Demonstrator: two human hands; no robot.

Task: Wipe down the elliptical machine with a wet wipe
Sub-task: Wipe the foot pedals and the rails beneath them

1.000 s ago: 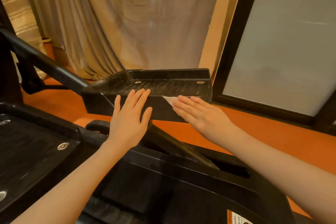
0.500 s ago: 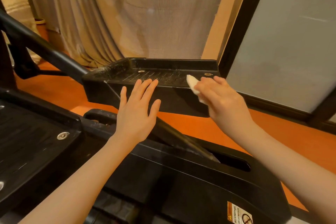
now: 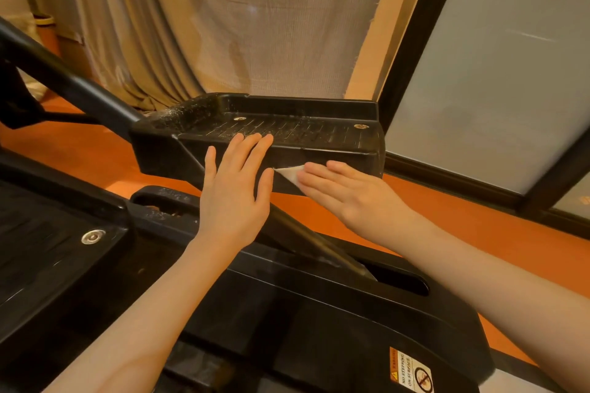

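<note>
Wet wipe [image 3: 289, 175] is pressed flat vs near side wall of far foot pedal [image 3: 319, 140] under R hand [image 3: 348, 198], fingers straight. L hand [image 3: 234, 188] is laid flat beside it, nothing held. Pedal tread above fingertips is seen dusty; est. much left: near pedal [image 3: 48, 242], housing [image 3: 319, 313].

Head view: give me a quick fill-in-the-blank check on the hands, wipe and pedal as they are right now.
1. The wet wipe lies under the ____ hand.
2. The wipe is pressed against the pedal's ____ wall, not its ribbed top.
3. The left hand rests on the pedal with fingers ____.

Missing words: right; side; straight
</note>
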